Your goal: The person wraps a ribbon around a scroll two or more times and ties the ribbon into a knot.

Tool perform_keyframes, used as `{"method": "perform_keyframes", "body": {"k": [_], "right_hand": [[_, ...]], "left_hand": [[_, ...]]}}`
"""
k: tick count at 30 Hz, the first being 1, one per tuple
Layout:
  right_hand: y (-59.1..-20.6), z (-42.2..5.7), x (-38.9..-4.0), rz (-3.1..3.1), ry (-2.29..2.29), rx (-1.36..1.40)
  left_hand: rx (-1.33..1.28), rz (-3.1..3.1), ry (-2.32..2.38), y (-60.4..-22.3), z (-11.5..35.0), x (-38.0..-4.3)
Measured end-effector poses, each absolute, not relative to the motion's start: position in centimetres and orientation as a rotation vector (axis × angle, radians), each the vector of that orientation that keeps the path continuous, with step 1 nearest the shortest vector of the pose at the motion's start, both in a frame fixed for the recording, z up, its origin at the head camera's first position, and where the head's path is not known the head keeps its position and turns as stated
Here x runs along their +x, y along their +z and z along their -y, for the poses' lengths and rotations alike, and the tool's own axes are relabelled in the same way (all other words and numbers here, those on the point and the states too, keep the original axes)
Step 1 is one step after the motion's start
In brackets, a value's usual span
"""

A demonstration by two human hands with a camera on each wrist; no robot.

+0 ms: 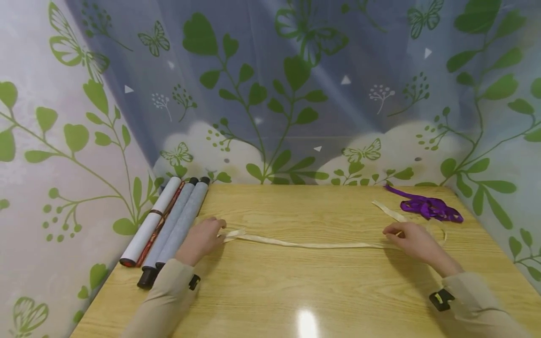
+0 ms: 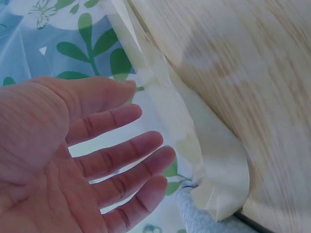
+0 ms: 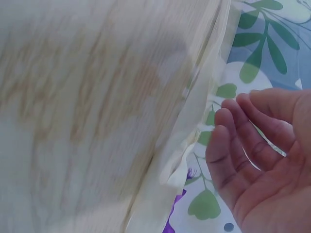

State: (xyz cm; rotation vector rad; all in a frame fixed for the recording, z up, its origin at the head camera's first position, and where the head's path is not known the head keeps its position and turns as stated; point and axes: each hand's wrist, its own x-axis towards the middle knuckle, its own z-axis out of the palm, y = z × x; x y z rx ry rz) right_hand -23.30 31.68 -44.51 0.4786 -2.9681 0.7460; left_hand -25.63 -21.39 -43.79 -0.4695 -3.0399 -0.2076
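A long cream ribbon (image 1: 304,245) stretches across the wooden table from hand to hand, with a folded end near the left and a loop near the right. My left hand (image 1: 202,240) is right at its left end; in the left wrist view the fingers (image 2: 129,150) are spread and loosely bent, with the ribbon (image 2: 214,160) beyond their tips. Over the ribbon's right part is my right hand (image 1: 412,239). Its fingers (image 3: 252,145) are loosely curved with nothing between them in the right wrist view, where the ribbon (image 3: 182,141) runs beside them.
Several rolled scrolls lie side by side at the left, among them a white scroll (image 1: 145,230) and grey scrolls (image 1: 183,220). A bunched purple ribbon (image 1: 431,208) lies at the back right. A leaf-patterned curtain (image 1: 270,117) borders the table (image 1: 274,286).
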Motion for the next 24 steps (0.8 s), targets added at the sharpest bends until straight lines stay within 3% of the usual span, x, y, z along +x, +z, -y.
{"method": "perform_keyframes", "body": {"k": [24], "right_hand": [[-45.5, -29.2, -23.4, 2.906, 0.78, 0.4]], "left_hand": [[-0.43, 3.031, -0.344, -42.3, 26.5, -24.2]]}}
